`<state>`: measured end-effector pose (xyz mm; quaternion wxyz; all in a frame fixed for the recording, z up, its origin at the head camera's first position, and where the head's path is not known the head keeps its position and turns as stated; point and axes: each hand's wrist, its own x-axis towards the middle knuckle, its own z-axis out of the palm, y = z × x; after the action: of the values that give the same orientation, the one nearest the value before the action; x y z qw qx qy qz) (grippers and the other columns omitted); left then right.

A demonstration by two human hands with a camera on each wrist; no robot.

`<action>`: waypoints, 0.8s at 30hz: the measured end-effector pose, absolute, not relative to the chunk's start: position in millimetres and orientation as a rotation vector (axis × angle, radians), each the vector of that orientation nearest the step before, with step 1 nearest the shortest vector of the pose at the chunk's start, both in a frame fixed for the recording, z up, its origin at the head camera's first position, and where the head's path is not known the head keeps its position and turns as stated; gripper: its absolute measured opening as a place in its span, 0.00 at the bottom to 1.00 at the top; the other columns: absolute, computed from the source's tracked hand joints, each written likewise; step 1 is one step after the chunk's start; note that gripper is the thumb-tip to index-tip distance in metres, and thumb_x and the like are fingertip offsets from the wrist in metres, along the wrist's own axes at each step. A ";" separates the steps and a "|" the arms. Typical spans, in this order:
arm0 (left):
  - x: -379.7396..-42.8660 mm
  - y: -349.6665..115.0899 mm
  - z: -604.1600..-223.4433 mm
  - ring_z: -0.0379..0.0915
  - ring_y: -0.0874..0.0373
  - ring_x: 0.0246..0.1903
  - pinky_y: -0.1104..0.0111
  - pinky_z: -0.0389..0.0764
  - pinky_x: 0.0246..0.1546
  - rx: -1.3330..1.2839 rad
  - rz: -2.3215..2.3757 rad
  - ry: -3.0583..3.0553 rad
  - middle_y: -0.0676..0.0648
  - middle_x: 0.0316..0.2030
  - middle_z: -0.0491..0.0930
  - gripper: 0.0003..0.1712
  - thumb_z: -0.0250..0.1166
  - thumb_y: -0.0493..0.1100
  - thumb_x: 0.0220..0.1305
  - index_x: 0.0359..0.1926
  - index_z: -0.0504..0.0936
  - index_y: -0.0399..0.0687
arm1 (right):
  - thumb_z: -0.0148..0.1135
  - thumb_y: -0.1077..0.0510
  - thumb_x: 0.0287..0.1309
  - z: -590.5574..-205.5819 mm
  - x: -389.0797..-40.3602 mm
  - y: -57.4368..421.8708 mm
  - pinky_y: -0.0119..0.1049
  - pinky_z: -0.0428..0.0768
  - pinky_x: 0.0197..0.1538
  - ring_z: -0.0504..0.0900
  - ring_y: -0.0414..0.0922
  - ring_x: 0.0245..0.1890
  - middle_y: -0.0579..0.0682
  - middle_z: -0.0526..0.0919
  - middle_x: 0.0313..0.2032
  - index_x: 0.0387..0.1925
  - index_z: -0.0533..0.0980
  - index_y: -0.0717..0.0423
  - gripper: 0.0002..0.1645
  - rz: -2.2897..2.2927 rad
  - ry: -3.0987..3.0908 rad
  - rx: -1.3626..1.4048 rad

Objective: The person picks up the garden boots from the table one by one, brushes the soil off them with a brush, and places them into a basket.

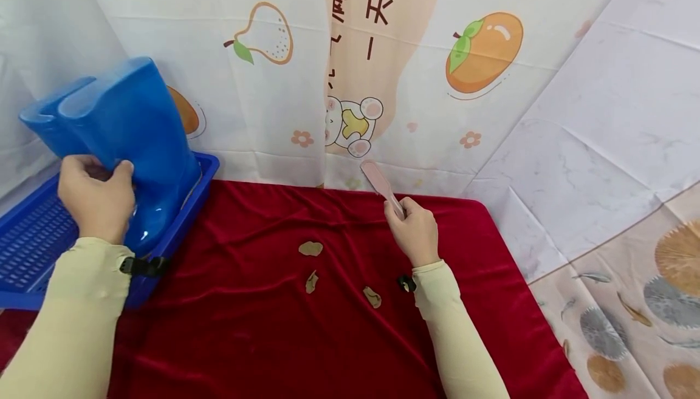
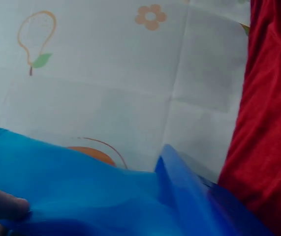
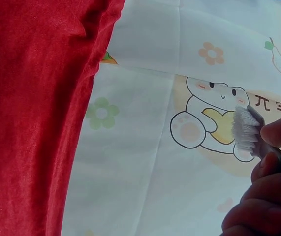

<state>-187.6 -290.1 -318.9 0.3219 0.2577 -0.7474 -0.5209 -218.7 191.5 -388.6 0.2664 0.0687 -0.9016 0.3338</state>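
Observation:
My left hand grips a pair of blue rubber rain boots by their shafts. The boots are tilted, and their lower parts are inside or over a blue plastic basket at the left. In the left wrist view, a thumb presses on the blue boot. My right hand holds a pink brush above the red cloth, with one end pointing away toward the wall. White bristles show in the right wrist view, close to the fingers.
Several flat brown scraps lie on the red cloth between the hands. Behind the table hangs a white printed sheet. A marbled white sheet and a patterned cloth are at the right.

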 end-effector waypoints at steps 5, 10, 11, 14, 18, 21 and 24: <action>-190.9 -292.3 -328.7 0.69 0.68 0.27 0.78 0.73 0.22 0.705 -1.376 -2.206 0.56 0.38 0.67 0.12 0.63 0.50 0.71 0.41 0.65 0.65 | 0.63 0.47 0.66 -388.0 -219.1 192.2 0.40 0.63 0.18 0.63 0.45 0.13 0.45 0.66 0.12 0.18 0.68 0.50 0.24 0.903 -2.437 0.179; -193.6 -286.8 -333.2 0.68 0.58 0.37 0.73 0.73 0.27 0.586 -1.297 -2.439 0.45 0.47 0.69 0.15 0.62 0.51 0.72 0.48 0.66 0.53 | 0.63 0.47 0.67 -387.4 -219.4 193.4 0.40 0.63 0.18 0.63 0.45 0.13 0.45 0.66 0.12 0.18 0.68 0.50 0.24 0.909 -2.434 0.182; -193.7 -285.1 -333.7 0.68 0.57 0.39 0.72 0.73 0.29 0.566 -1.285 -2.459 0.42 0.49 0.69 0.17 0.62 0.50 0.72 0.50 0.66 0.49 | 0.63 0.47 0.67 -386.9 -219.3 193.4 0.40 0.63 0.18 0.63 0.45 0.13 0.45 0.66 0.12 0.18 0.68 0.51 0.24 0.914 -2.431 0.184; -193.3 -281.2 -335.5 0.68 0.57 0.43 0.70 0.73 0.34 0.536 -1.277 -2.476 0.40 0.53 0.69 0.26 0.62 0.51 0.72 0.59 0.65 0.40 | 0.63 0.47 0.67 -385.8 -219.2 193.1 0.40 0.63 0.18 0.63 0.45 0.13 0.45 0.66 0.12 0.18 0.68 0.51 0.24 0.917 -2.429 0.181; -190.4 -275.3 -339.3 0.69 0.50 0.51 0.53 0.80 0.49 0.506 -1.293 -2.478 0.37 0.59 0.69 0.37 0.63 0.52 0.72 0.70 0.61 0.34 | 0.63 0.47 0.67 -385.4 -219.5 192.3 0.40 0.63 0.19 0.64 0.45 0.14 0.45 0.67 0.12 0.18 0.68 0.51 0.24 0.910 -2.436 0.177; -188.2 -268.0 -342.4 0.66 0.39 0.60 0.40 0.72 0.61 0.465 -1.286 -2.465 0.32 0.65 0.67 0.40 0.62 0.52 0.72 0.73 0.59 0.33 | 0.63 0.46 0.66 -385.8 -219.1 192.3 0.40 0.64 0.19 0.64 0.45 0.14 0.45 0.67 0.12 0.18 0.68 0.50 0.24 0.908 -2.441 0.173; -186.6 -260.0 -344.1 0.64 0.36 0.65 0.40 0.69 0.64 0.427 -1.268 -2.429 0.31 0.67 0.66 0.38 0.62 0.51 0.72 0.72 0.60 0.34 | 0.63 0.46 0.67 -386.3 -218.1 192.9 0.40 0.63 0.19 0.64 0.45 0.13 0.45 0.67 0.12 0.18 0.68 0.50 0.24 0.915 -2.444 0.176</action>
<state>-186.6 -260.0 -344.1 0.1832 0.1514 -0.8611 -0.4495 -218.1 192.9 -386.3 0.2598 0.0651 -0.9023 0.3379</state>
